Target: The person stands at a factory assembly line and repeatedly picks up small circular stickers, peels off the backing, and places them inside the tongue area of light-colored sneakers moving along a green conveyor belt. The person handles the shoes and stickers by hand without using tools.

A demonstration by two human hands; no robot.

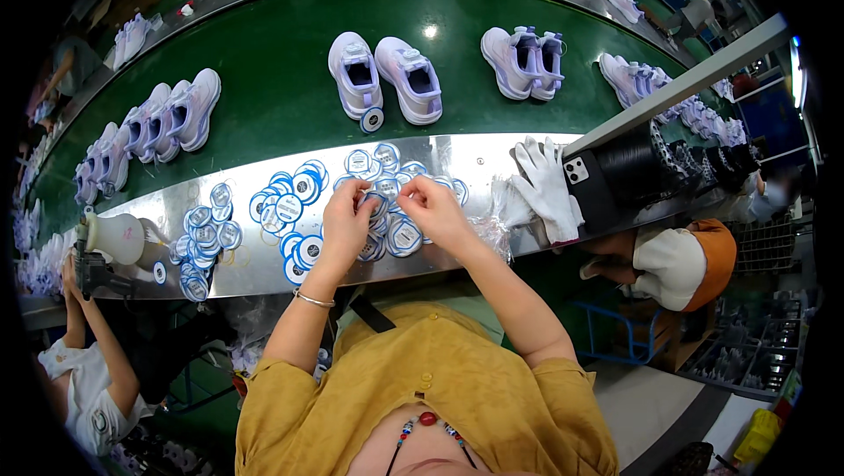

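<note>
Both my hands are over a pile of round, blue-rimmed hang tags on the metal ledge in front of me. My left hand is closed, thumb and fingertips pinching at the edge of a round hang tag. Just to its right, my right hand is also pinched, its fingertips a little apart from the left ones. Anything in that pinch is too small to make out. Beyond the ledge stands a pair of pale lilac sneakers on the green belt; a round tag rests at the heel of the left shoe.
More tags lie to the left. On the right are clear plastic bags, white gloves, a phone and a slanted metal bar. Other sneakers stand along the belt. A co-worker's arms are at left.
</note>
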